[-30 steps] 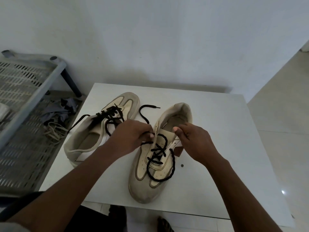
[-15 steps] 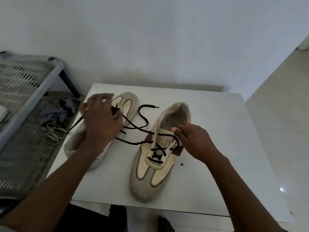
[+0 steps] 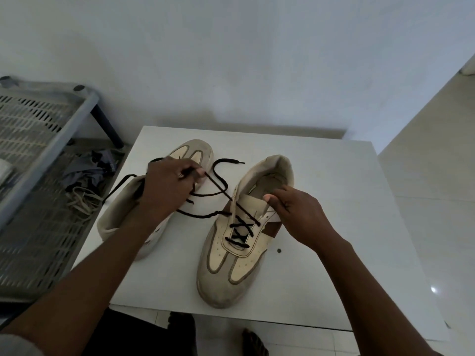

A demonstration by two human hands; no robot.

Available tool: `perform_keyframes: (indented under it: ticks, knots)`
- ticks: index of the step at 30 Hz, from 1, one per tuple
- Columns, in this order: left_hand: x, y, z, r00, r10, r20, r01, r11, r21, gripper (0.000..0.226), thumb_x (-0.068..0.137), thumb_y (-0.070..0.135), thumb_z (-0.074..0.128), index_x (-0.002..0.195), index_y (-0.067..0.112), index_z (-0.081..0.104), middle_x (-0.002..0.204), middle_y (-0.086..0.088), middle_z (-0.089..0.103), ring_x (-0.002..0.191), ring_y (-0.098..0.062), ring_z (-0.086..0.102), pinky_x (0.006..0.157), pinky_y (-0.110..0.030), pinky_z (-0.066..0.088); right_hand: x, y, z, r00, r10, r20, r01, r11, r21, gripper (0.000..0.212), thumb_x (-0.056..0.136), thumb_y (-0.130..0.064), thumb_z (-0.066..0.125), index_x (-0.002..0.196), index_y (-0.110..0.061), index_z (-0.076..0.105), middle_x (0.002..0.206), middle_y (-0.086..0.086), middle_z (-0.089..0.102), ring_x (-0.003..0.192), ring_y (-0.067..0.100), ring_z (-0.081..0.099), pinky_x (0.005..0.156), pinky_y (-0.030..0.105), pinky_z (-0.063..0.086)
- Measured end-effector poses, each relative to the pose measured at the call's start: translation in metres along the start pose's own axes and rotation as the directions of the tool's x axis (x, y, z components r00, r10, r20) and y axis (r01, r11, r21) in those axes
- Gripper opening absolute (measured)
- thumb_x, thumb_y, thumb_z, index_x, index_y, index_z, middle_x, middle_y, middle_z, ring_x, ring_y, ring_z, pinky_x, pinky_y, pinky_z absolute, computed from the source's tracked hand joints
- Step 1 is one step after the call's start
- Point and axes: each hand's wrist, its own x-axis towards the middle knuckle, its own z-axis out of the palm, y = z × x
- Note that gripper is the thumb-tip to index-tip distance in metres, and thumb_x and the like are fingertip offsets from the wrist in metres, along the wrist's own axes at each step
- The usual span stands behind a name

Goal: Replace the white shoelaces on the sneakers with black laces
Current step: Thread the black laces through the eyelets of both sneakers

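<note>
**Two sneakers out, near sneaker (image 3: 231, 265) roughly half laced in black**

Well left of the near sneaker: rack (image 3: 38, 119), with pale laces (image 3: 82, 201) heaped on its lower shelf. Probably the removed whites, so the unlacing looks done.

Just left of the near sneaker: far sneaker (image 3: 120, 214) on the tabletop (image 3: 334, 253), toe pointing away. A black strand trails off its heel side. Its eyelets are hidden behind the arm, so can't confirm it's finished.

Left grip (image 3: 167, 191) hangs over the far sneaker, up and left of the near sneaker, fingertips pinching the black lace (image 3: 205, 214). One strand runs taut from the pinch down to an eyelet on the near sneaker's right side. A second, slacker strand leaves its left eyelet row, and the free end curls on the tabletop just left of the collar.

Near sneaker: lower eyelets show black crossings, upper eyelets look empty. Left to do: thread the top rows, even up, tie.

Right grip (image 3: 300, 214) is at the near sneaker's right side, thumb on the tongue, fingers curled on the upper, steadying it. It does not touch the lace.
</note>
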Motion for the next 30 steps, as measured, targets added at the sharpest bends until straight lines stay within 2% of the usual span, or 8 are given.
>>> perform_keyframes:
  ticks: [2, 6, 10, 16, 20, 24, 27, 30]
  knots:
    - [0.001, -0.004, -0.001, 0.997, 0.002, -0.083, 0.001, 0.999, 0.041, 0.01, 0.085, 0.015, 0.066, 0.079, 0.018, 0.074, 0.065, 0.006, 0.066, 0.066, -0.014, 0.065, 0.073, -0.037, 0.057, 0.001, 0.0, 0.0, 1.0, -0.005, 0.004, 0.005, 1.0, 0.009, 0.036, 0.1, -0.044, 0.036, 0.094, -0.021, 0.062, 0.081, -0.004, 0.055, 0.074, 0.015, 0.052, 0.062, 0.028, 0.036]
    - [-0.001, -0.009, 0.006, 0.981, 0.169, -0.098, -0.143, 0.963, 0.228, 0.024, 0.082, 0.035, 0.057, 0.079, 0.019, 0.073, 0.067, 0.0, 0.069, 0.071, -0.022, 0.064, 0.078, -0.046, 0.051, 0.002, 0.0, 0.0, 1.0, -0.002, 0.019, 0.002, 1.0, -0.007, 0.035, 0.1, -0.045, 0.035, 0.094, -0.023, 0.062, 0.08, -0.005, 0.053, 0.074, 0.013, 0.051, 0.06, 0.023, 0.034]
    - [-0.002, -0.012, 0.013, 0.952, 0.299, -0.064, -0.231, 0.84, 0.491, 0.025, 0.077, 0.035, 0.061, 0.094, 0.018, 0.069, 0.094, 0.001, 0.069, 0.097, -0.026, 0.058, 0.085, -0.039, 0.031, 0.001, 0.001, 0.001, 1.0, -0.013, -0.007, 0.013, 1.0, 0.006, 0.038, 0.1, -0.045, 0.035, 0.097, -0.021, 0.063, 0.081, -0.005, 0.054, 0.074, 0.014, 0.052, 0.061, 0.025, 0.036]
    - [-0.012, -0.002, 0.009, 0.819, 0.403, 0.409, -0.499, 0.852, 0.16, 0.019, 0.079, 0.027, 0.074, 0.089, 0.017, 0.062, 0.082, 0.014, 0.054, 0.072, 0.001, 0.052, 0.063, -0.026, 0.048, 0.0, 0.003, 0.004, 0.997, -0.018, -0.07, 0.02, 0.999, 0.036, 0.035, 0.099, -0.046, 0.035, 0.083, -0.024, 0.058, 0.074, -0.006, 0.053, 0.067, 0.011, 0.051, 0.058, 0.025, 0.035]
    - [-0.015, 0.007, 0.005, 0.904, 0.381, 0.191, -0.421, 0.869, 0.261, 0.04, 0.07, 0.022, 0.083, 0.086, 0.016, 0.047, 0.073, 0.016, 0.041, 0.061, 0.001, 0.041, 0.054, -0.016, 0.031, 0.0, 0.0, 0.004, 0.995, -0.01, -0.094, 0.013, 1.0, 0.029, 0.034, 0.099, -0.045, 0.036, 0.082, -0.024, 0.058, 0.071, -0.009, 0.05, 0.065, 0.009, 0.049, 0.056, 0.02, 0.032]
    - [-0.006, 0.008, -0.007, 0.802, 0.594, 0.052, -0.567, 0.731, 0.379, 0.021, 0.07, -0.004, 0.069, 0.073, 0.009, 0.053, 0.072, -0.003, 0.051, 0.061, -0.022, 0.047, 0.049, -0.036, 0.043, 0.0, 0.0, 0.005, 0.994, 0.004, -0.106, -0.001, 1.0, 0.026, 0.035, 0.1, -0.044, 0.037, 0.083, -0.023, 0.06, 0.072, -0.009, 0.052, 0.066, 0.009, 0.05, 0.056, 0.02, 0.032]
    - [-0.013, 0.009, -0.003, 0.776, 0.577, 0.255, -0.627, 0.748, 0.218, 0.025, 0.068, -0.007, 0.062, 0.075, 0.016, 0.055, 0.063, 0.006, 0.051, 0.053, -0.012, 0.047, 0.046, -0.03, 0.044, 0.0, 0.0, 0.006, 0.993, 0.004, -0.118, -0.001, 1.0, 0.021, 0.038, 0.1, -0.044, 0.037, 0.087, -0.02, 0.063, 0.074, -0.007, 0.055, 0.067, 0.012, 0.052, 0.057, 0.022, 0.034]
    - [-0.026, 0.01, 0.008, 0.728, 0.406, 0.552, -0.485, 0.874, -0.003, 0.014, 0.081, 0.013, 0.066, 0.086, 0.023, 0.059, 0.056, 0.015, 0.05, 0.046, -0.008, 0.049, 0.047, -0.015, 0.041, 0.0, -0.001, 0.006, 0.991, 0.0, -0.131, 0.003, 1.0, 0.023, 0.037, 0.1, -0.043, 0.038, 0.085, -0.019, 0.063, 0.073, -0.007, 0.055, 0.066, 0.013, 0.052, 0.057, 0.023, 0.035]
